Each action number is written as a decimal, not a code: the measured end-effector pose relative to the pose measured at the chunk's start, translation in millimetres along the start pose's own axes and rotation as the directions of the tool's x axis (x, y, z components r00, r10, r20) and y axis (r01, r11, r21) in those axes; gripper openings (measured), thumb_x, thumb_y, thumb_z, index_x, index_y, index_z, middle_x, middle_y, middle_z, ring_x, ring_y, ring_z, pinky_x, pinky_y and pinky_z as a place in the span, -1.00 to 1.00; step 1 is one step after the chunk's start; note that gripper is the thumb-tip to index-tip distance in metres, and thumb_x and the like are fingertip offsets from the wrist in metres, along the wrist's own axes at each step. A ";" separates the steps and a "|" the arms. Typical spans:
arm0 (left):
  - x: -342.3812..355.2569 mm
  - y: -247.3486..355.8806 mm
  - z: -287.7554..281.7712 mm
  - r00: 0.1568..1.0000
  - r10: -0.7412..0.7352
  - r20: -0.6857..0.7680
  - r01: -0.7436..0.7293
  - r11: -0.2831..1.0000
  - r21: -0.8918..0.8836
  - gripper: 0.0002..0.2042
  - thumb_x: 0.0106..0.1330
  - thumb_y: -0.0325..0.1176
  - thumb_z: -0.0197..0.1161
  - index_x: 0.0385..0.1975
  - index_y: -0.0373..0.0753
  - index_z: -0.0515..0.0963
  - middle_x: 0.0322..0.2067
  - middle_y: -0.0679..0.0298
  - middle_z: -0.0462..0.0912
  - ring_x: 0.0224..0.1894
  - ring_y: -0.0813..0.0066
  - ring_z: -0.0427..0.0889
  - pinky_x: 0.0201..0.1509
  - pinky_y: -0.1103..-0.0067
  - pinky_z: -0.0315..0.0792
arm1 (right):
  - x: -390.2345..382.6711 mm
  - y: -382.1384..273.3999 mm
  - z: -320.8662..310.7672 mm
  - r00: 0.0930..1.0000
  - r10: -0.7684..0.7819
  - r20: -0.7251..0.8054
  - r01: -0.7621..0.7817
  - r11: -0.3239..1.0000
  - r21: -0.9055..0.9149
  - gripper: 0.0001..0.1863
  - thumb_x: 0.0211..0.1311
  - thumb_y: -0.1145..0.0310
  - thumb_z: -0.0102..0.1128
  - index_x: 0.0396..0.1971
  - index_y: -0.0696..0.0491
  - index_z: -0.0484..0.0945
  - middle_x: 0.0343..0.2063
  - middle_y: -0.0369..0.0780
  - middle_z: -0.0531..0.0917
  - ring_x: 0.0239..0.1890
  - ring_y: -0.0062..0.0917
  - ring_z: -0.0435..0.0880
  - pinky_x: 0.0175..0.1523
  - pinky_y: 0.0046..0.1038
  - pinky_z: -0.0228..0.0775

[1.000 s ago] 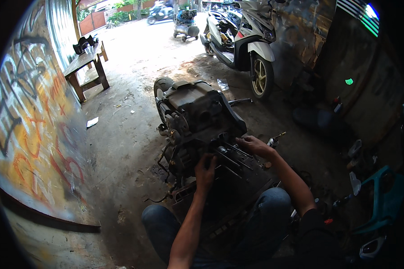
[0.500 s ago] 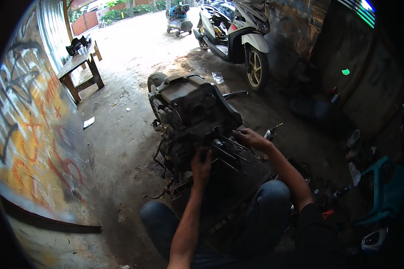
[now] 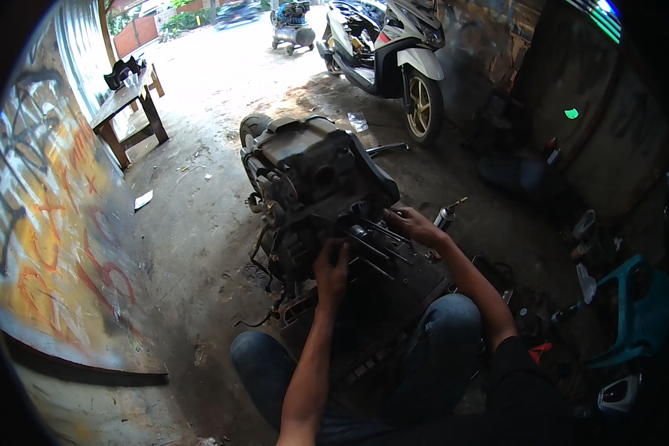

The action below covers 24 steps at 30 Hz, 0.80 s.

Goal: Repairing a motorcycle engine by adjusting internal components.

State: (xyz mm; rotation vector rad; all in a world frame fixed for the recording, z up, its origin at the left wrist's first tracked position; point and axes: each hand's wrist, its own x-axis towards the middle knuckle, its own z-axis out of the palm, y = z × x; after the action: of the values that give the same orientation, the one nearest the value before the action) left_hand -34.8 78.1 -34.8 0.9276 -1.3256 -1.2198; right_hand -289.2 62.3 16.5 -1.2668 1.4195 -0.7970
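A dark, dirty scooter engine (image 3: 305,167) with its wheel (image 3: 254,126) at the far end lies in front of my knees. Several long metal studs (image 3: 372,249) stick out from its near end, around a shiny round part. My left hand (image 3: 331,269) is at the left of the studs, fingers bent together against the engine; whatever they grip is hidden in shadow. On the other side, my right hand (image 3: 416,226) is closed in a pinch at the engine's right edge, close to the stud bases. What lies between its fingertips is too small and dark to name.
A spray can (image 3: 444,217) stands right of my right hand. Teal plastic bodywork (image 3: 639,312) lies at far right. A white scooter (image 3: 386,59) and an air compressor (image 3: 293,30) stand beyond the engine. A wooden bench (image 3: 130,108) is beside the painted wall (image 3: 59,215).
The view has shifted slightly. Both hands stay at nearly the same spots on the engine, with small finger movements. A blurred motorbike has come into sight outside at the top.
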 end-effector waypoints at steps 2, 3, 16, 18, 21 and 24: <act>1.1 -1.9 0.7 1.000 -0.007 0.006 0.008 0.999 -0.033 -0.83 0.47 -0.33 0.22 -0.17 -0.33 0.58 -0.30 0.25 0.67 -0.17 0.57 0.59 -0.03 0.57 0.44 | -1.3 1.4 4.1 0.986 -0.157 -0.065 0.155 0.988 -0.026 -0.56 0.48 -0.04 0.14 -0.11 0.09 0.51 -0.43 -0.44 0.44 -0.42 -0.77 0.34 -0.37 -0.60 0.23; 1.3 -2.5 0.8 1.000 -0.004 0.002 0.004 0.999 -0.039 -0.83 0.47 -0.33 0.22 -0.17 -0.33 0.58 -0.30 0.25 0.67 -0.17 0.57 0.59 -0.02 0.57 0.43 | -3.2 2.1 5.6 0.953 -0.281 -0.112 0.271 0.957 -0.100 -0.55 0.49 -0.06 0.11 -0.11 0.09 0.52 -0.46 -0.46 0.43 -0.46 -0.79 0.31 -0.40 -0.61 0.19; 1.0 -3.8 0.2 1.000 0.011 0.010 -0.011 1.000 0.002 -0.82 0.48 -0.32 0.20 -0.20 -0.34 0.57 -0.32 0.27 0.65 -0.19 0.57 0.56 -0.02 0.57 0.41 | -5.6 7.3 0.9 0.976 -0.220 -0.010 0.219 0.975 -0.036 -0.46 0.46 -0.09 0.13 0.05 0.13 0.49 -0.40 -0.43 0.47 -0.41 -0.78 0.35 -0.35 -0.62 0.25; 1.0 -5.9 0.5 1.000 -0.002 -0.005 0.002 1.000 -0.014 -0.82 0.48 -0.32 0.20 -0.21 -0.33 0.57 -0.33 0.28 0.64 -0.20 0.57 0.55 -0.03 0.57 0.41 | -11.3 9.3 1.4 0.959 -0.273 -0.081 0.274 0.962 -0.007 -0.45 0.46 -0.10 0.13 0.04 0.14 0.52 -0.40 -0.43 0.47 -0.41 -0.78 0.35 -0.35 -0.62 0.25; 2.3 -10.1 2.9 0.999 0.037 -0.018 -0.037 0.999 -0.013 -0.85 0.49 -0.32 0.19 -0.22 -0.28 0.55 -0.42 0.38 0.55 -0.38 0.68 0.44 -0.28 0.63 0.30 | -10.3 7.7 0.2 0.977 -0.183 -0.109 0.187 0.982 0.028 -0.39 0.45 -0.11 0.14 0.13 0.16 0.49 -0.37 -0.43 0.49 -0.39 -0.78 0.36 -0.33 -0.61 0.28; 3.4 -12.6 4.5 0.997 0.071 -0.028 -0.071 0.997 -0.019 -0.87 0.50 -0.31 0.19 -0.23 -0.23 0.53 -0.51 0.48 0.46 -0.56 0.78 0.33 -0.52 0.69 0.19 | -1.6 4.0 1.0 0.998 -0.057 0.006 0.057 0.998 0.034 -0.35 0.45 -0.12 0.14 0.22 0.16 0.43 -0.36 -0.42 0.50 -0.38 -0.78 0.36 -0.33 -0.61 0.29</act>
State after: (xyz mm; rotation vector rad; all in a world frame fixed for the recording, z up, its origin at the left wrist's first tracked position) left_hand -41.1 73.3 -46.1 0.8731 -1.3119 -1.1597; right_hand -289.6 64.9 12.9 -1.2878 1.3642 -0.8516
